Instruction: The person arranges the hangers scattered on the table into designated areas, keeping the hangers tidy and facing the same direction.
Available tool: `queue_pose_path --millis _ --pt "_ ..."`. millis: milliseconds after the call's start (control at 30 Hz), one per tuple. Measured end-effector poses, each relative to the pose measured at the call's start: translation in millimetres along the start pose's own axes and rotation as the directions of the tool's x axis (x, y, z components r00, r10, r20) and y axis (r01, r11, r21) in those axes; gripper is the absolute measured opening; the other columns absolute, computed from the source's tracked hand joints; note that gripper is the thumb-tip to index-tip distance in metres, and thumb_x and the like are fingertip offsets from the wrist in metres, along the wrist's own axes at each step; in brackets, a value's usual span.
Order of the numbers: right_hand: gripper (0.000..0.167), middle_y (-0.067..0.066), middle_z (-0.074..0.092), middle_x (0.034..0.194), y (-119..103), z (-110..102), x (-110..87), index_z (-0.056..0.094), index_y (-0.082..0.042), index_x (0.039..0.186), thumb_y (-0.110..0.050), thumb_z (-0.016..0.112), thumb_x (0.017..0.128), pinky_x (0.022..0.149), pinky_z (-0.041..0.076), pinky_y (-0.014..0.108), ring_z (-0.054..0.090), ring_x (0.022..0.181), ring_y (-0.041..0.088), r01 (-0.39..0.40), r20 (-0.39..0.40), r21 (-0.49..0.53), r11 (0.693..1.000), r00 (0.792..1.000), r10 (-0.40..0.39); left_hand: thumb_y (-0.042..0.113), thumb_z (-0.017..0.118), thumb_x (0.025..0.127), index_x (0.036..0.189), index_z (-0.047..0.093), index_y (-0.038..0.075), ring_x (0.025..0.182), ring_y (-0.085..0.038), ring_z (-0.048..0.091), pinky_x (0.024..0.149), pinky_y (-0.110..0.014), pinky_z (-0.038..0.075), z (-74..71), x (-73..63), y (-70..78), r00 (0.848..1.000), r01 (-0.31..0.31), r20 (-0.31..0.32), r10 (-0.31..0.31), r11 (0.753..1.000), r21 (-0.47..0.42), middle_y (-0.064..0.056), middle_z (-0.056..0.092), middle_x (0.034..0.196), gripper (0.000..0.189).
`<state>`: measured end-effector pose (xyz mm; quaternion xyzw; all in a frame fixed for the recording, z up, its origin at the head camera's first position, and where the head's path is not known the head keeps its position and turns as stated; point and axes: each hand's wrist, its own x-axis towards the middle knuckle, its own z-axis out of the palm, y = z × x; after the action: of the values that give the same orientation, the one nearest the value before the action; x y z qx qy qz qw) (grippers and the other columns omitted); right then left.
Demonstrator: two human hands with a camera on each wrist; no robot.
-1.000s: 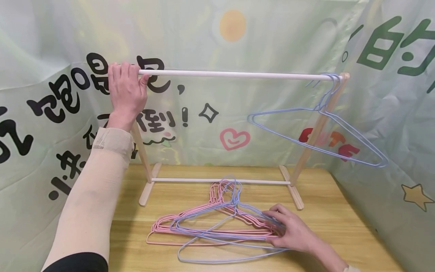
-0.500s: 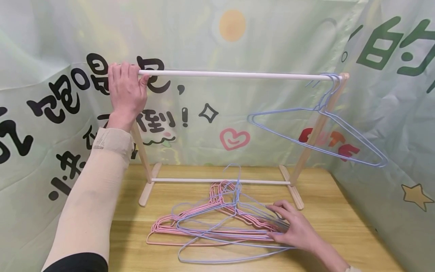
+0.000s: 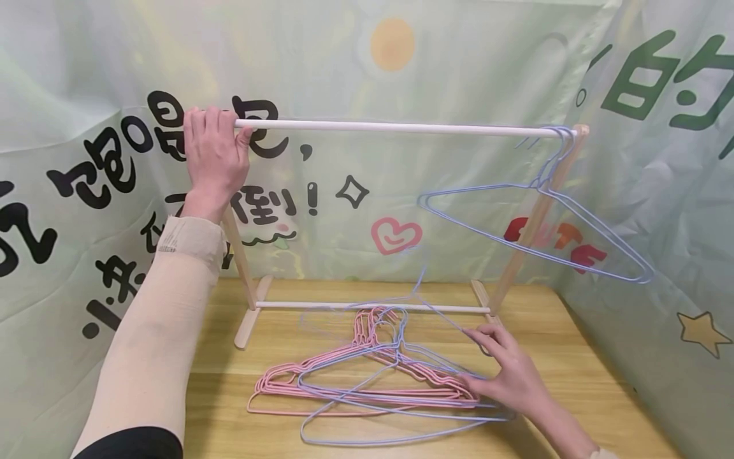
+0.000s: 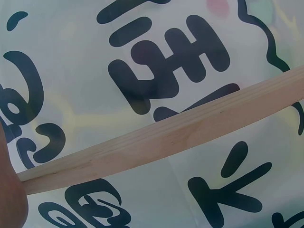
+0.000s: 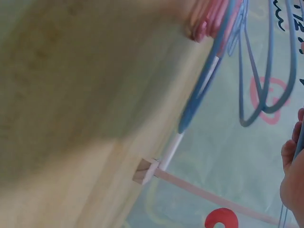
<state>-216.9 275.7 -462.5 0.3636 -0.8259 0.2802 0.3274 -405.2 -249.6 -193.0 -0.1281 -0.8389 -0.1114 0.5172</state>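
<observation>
My left hand (image 3: 215,153) grips the left end of the white top rail (image 3: 367,127) of a small wooden rack. In the left wrist view, part of that hand (image 4: 12,209) shows beside the slanting wooden post (image 4: 161,130). My right hand (image 3: 513,373) pinches the right shoulder of a blue wire hanger (image 3: 441,312), raised and slightly blurred above the pile. Below it lie several pink hangers (image 3: 269,386) with blue hangers (image 3: 399,347) on top. Two blue hangers (image 3: 541,182) hang at the rail's right end. Right-hand fingers (image 5: 287,154) partly show in the right wrist view.
The rack's lower rail (image 3: 321,305) runs behind the pile, between two wooden feet (image 3: 493,319). Wood-grained tabletop (image 3: 573,382) extends around the pile. A printed cloth (image 3: 321,57) stands behind and at both sides.
My right hand has moved up and slightly right, lifting one blue hanger off the pile so its neck stands above the lower rail. The left hand stays on the top rail.
</observation>
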Motion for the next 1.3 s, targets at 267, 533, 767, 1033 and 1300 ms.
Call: queue_pose_path --millis 267,533,767,1033,1300 --pt "0.072 0.016 0.061 0.111 2.8 -9.2 17.4 0.07 0.004 0.125 -0.059 0.071 0.09 0.068 0.041 0.018 0.048 0.085 0.01 0.098 -0.146 -0.093 0.991 0.983 -0.111 0.047 0.038 0.11 0.106 0.046 -0.003 0.102 -0.043 0.033 0.112 -0.052 0.024 0.6 -0.3 -0.7 1.0 -0.006 -0.008 0.006 1.0 0.001 -0.02 0.04 0.1 0.05" --pt "0.07 0.022 0.062 0.101 1.7 -26.9 41.0 0.071 0.01 0.116 -0.056 0.069 0.091 0.076 0.042 0.015 0.052 0.082 0.02 0.185 -0.219 -0.153 0.971 0.952 -0.215 0.048 0.038 0.11 0.107 0.046 -0.003 0.102 -0.043 0.033 0.114 -0.051 0.023 1.2 -0.2 -1.3 1.0 -0.009 -0.011 0.009 1.0 0.001 -0.02 0.04 0.1 0.051" --pt "0.07 0.024 0.06 0.098 -2.2 -46.9 62.0 0.072 0.009 0.116 -0.057 0.066 0.094 0.077 0.04 0.017 0.049 0.08 0.02 0.203 -0.243 -0.218 0.955 0.936 -0.255 0.047 0.037 0.11 0.106 0.046 -0.003 0.102 -0.043 0.033 0.113 -0.051 0.024 1.2 -0.6 -1.2 1.0 -0.01 -0.012 0.01 1.0 -0.001 -0.02 0.04 0.1 0.051" --pt "0.069 0.029 0.062 0.097 -4.6 -70.9 83.8 0.073 0.009 0.113 -0.058 0.067 0.093 0.083 0.036 0.014 0.05 0.076 0.029 0.215 -0.304 -0.284 0.935 0.904 -0.3 0.05 0.034 0.11 0.106 0.046 -0.003 0.103 -0.043 0.033 0.114 -0.052 0.023 -0.2 -0.5 -1.0 1.0 0.003 0.011 -0.004 1.0 0.013 -0.02 0.04 0.1 0.054" --pt "0.071 0.031 0.061 0.096 2.0 -93.4 98.5 0.073 0.007 0.115 -0.06 0.068 0.092 0.092 0.03 0.012 0.051 0.079 0.04 0.19 -0.322 -0.316 0.93 0.9 -0.294 0.05 0.035 0.11 0.106 0.046 -0.002 0.102 -0.043 0.033 0.115 -0.052 0.023 -0.6 -0.8 -0.8 1.0 0.004 0.009 -0.004 1.0 0.007 -0.02 0.04 0.1 0.053"
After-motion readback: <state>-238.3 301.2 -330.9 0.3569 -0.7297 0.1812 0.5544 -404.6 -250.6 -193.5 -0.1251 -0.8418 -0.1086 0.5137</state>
